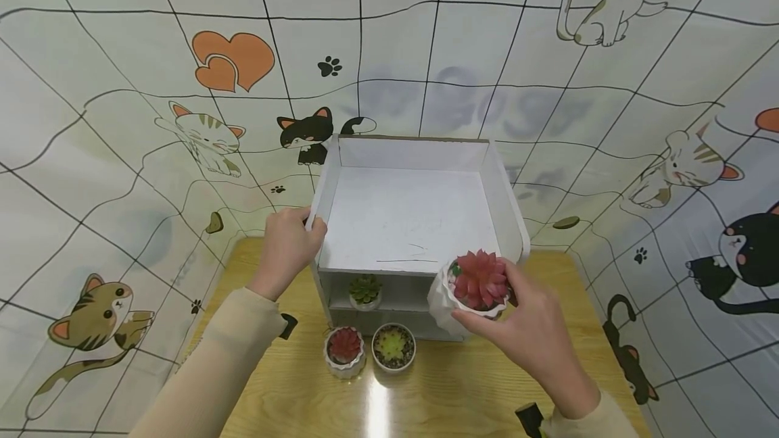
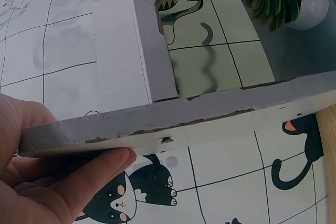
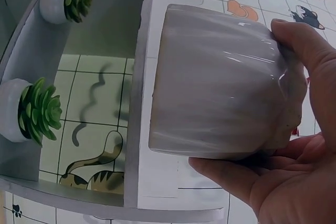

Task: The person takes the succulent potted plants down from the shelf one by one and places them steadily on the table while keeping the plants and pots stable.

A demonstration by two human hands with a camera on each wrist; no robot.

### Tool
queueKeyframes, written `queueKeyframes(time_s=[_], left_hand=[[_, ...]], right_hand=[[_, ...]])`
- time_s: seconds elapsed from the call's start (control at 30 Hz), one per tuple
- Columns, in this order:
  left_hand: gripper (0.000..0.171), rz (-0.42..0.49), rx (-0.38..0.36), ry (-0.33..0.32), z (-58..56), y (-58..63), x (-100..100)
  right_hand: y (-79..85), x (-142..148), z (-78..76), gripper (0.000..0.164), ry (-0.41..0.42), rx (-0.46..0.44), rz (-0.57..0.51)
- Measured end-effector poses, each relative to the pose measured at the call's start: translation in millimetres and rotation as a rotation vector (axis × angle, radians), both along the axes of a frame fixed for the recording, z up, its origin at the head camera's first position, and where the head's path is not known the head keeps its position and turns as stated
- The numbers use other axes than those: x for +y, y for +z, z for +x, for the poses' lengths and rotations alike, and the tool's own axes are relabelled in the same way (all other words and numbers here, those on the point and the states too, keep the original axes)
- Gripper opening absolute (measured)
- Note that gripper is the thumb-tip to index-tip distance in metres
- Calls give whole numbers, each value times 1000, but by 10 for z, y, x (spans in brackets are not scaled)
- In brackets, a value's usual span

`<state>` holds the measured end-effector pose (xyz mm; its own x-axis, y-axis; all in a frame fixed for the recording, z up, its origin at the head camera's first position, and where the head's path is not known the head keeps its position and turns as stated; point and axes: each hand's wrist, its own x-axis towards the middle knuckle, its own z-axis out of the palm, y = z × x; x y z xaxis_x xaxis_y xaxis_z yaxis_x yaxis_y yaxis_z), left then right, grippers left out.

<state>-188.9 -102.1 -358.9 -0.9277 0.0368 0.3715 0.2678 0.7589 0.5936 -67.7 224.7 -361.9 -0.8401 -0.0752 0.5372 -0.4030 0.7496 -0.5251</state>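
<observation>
My right hand [image 1: 535, 326] grips a potted red succulent [image 1: 481, 280] by its rim, over the front right of a white shelf unit [image 1: 408, 215]. Its white ribbed pot [image 3: 220, 82] fills the middle of the right wrist view, with thumb and fingers on opposite sides. On the shelf's left side panel [image 2: 105, 127], my left hand [image 1: 286, 245] pinches the upper edge between thumb and fingers. Inside the shelf's open compartment stands a green succulent [image 1: 365, 289] in a white pot; the right wrist view shows a second green succulent [image 3: 39, 111] there.
Before the shelf, a smaller red succulent [image 1: 344, 347] and a yellow-green succulent [image 1: 393, 347] stand in white pots on the wooden table [image 1: 292, 391]. Cloth with cat drawings and grid lines [image 1: 395, 53] hangs behind and at both sides.
</observation>
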Motion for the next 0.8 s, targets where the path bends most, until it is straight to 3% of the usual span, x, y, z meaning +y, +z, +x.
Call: queueKeyframes(time_s=[0.33,0.53,0.8], left_hand=[[22,-3,7,-4,-9,-4,-4],[35,-3,-1,-3,-3,12,-2],[22,15,-12,3,2,5,0]], right_hand=[[-129,-7,59,65,35,41,-10],[-244,-41,87,68,29,21,-40],[-378,-88,109,70,78,15,-116]])
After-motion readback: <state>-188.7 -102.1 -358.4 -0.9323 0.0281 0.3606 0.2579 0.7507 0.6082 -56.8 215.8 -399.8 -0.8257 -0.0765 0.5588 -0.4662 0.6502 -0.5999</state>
